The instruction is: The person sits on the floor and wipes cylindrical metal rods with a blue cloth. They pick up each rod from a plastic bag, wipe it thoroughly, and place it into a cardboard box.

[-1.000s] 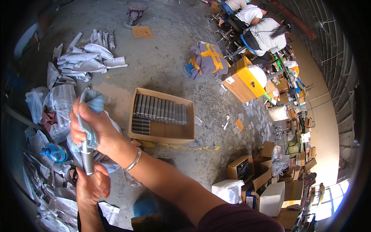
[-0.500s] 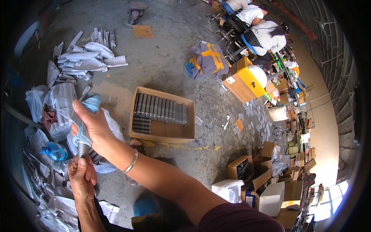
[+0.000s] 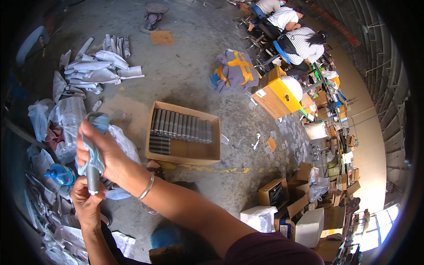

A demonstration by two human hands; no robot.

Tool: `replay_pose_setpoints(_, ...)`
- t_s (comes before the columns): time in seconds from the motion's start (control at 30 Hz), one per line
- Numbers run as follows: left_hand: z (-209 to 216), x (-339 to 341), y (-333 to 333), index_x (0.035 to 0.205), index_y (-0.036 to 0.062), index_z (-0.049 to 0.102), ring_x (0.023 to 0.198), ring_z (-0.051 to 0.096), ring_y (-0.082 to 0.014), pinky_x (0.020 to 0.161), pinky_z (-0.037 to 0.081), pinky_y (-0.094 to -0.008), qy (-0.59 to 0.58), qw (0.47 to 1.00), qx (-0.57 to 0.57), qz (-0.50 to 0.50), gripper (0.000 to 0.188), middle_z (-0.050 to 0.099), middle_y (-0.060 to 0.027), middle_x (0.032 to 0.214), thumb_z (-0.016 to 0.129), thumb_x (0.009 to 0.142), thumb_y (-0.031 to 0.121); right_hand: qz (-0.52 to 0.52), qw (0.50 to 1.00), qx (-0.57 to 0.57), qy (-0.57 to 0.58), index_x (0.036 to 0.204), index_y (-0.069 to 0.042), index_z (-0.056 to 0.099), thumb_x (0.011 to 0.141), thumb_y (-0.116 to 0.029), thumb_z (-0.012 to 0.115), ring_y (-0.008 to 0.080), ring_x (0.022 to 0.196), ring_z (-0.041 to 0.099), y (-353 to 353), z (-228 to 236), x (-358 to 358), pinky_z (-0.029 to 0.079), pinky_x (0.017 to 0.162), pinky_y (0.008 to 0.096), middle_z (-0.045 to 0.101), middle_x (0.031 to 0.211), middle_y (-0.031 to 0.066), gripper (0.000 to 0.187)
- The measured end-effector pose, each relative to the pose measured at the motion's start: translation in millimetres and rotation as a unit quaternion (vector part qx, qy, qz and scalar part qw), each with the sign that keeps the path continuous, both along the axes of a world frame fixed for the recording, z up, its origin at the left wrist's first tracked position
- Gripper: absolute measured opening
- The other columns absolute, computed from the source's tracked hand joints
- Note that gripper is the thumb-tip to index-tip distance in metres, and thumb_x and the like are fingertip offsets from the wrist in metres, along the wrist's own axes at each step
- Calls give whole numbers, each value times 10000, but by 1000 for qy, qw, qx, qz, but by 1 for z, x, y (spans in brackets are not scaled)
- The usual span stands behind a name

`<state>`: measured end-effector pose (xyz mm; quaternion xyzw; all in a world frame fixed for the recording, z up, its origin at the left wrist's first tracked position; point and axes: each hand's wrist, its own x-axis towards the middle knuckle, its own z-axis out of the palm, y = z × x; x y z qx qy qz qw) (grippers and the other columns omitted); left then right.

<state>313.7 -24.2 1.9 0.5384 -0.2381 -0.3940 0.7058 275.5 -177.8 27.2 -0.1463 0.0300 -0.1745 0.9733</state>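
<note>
My right hand [image 3: 104,152], coming in from the lower right with a bracelet on its wrist, is wrapped round a light blue cloth [image 3: 98,121]. The cloth is around the upper part of a dark grey tube [image 3: 92,179], whose lower end shows bare. At that lower end is my left hand [image 3: 86,205], its fingers closed on the tube and partly hidden behind it. An open cardboard box [image 3: 185,158] to the right holds rows of similar grey tubes [image 3: 181,126], stacked mostly along its far side.
Beside my hands lie a blue-tinted plastic bottle [image 3: 62,174] and clear plastic bags [image 3: 39,117]. Rolled paper sheets [image 3: 97,68] are heaped farther off. Open cartons [image 3: 274,194] stand at the lower right. Several people [image 3: 304,44] sit at a cluttered bench beyond a yellow-topped carton [image 3: 282,92].
The tube's lower end now shows plainly above my left hand, whose thumb has moved off its front. My right hand and the cloth have slid slightly down and left.
</note>
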Motion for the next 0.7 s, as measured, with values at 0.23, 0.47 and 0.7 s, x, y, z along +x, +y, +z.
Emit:
replay_pose_setpoints(0.23,-9,5,-5,1116,56,395,915,420,-127,768,372,-250,-182,969,-27,164,957,388,-21,986,935,405,402,15,1000,11,23,796,-131,513,800,-381,723,92,513,513,3,-5,6,439,500,269,525,624,-23,326)
replay_pose_setpoints(0.47,-11,14,-6,1127,33,396,910,449,-144,823,367,-263,-242,942,-3,231,837,427,-27,980,894,552,381,62,993,-54,88,823,-56,537,787,-280,752,96,464,557,30,-9,7,474,442,216,543,564,19,313)
replay_pose_setpoints(0.7,6,36,1,1206,37,461,1048,505,-192,951,345,-292,-210,974,66,55,652,525,-67,1106,780,642,120,-58,933,-339,108,822,-11,601,793,-157,700,205,651,639,45,-18,8,497,614,341,657,772,91,178)
